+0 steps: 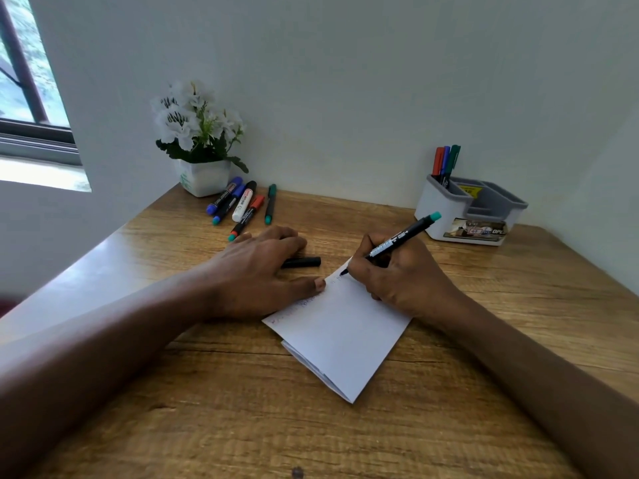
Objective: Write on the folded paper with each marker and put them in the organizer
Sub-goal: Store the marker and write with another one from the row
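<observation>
The folded white paper (340,335) lies on the wooden desk with faint writing along its left edge. My right hand (397,274) grips a black marker (401,238) with a teal end, its tip touching the paper's far corner. My left hand (262,271) rests flat on the desk, thumb pressing the paper's left edge. A black marker cap (304,262) lies just beyond the left hand's fingers. Several markers (242,205) lie in a loose row at the back left. The grey-and-white organizer (446,209) stands at the back right with three markers (446,164) upright in it.
A white pot of white flowers (200,140) stands in the back left corner beside the loose markers. White walls close the desk at the back and right. A window (27,81) is at the far left. The desk edge (69,271) runs diagonally on the left.
</observation>
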Demonstrator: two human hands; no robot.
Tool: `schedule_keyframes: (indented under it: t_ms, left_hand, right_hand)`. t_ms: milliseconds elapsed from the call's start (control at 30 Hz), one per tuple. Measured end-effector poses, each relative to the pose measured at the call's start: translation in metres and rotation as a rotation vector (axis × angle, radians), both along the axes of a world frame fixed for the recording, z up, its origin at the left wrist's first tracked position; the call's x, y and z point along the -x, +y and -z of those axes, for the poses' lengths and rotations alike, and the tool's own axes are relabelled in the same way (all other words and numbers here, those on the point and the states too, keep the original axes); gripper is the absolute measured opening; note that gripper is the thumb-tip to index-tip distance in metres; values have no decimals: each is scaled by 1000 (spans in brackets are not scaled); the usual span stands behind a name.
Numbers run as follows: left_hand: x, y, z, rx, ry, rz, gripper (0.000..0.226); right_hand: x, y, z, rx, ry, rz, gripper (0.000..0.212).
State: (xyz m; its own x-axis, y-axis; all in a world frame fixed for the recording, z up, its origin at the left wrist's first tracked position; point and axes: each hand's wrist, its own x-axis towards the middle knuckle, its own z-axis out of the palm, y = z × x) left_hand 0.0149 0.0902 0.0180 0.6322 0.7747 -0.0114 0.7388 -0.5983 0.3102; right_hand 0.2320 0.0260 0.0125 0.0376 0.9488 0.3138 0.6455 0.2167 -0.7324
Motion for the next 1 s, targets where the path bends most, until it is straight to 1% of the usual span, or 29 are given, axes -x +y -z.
schedule_keyframes:
  t_ms: [200, 300, 400, 567, 700, 833, 933, 1000]
  left_hand:
    - [0, 0, 0, -6, 11, 5, 85]
    - [1, 1, 1, -8, 7, 12, 85]
    - [1, 2, 1, -14, 1, 22, 86]
    - [1, 2, 2, -14, 7, 27, 86]
    - [1, 1, 0, -9, 11, 24, 85]
    - [0, 0, -1, -14, 9, 24, 84]
    - [0, 0, -1, -10, 11, 22, 84]
    - [0, -1, -1, -9, 12, 26, 84]
  right_hand:
    - [1, -2, -2, 14, 24, 19, 19]
    - [2, -1, -1, 4, 4, 36, 19]
    - [1, 0, 0, 2, 70, 80, 21]
    - [3, -2, -1, 10, -3, 71, 15]
    - [3, -2, -2, -6, 1, 107, 19]
    - [4, -2, -2, 7, 13, 94, 18]
    - [1, -2, -1, 12, 120, 111, 18]
    - [1, -2, -1, 20, 142, 103, 18]
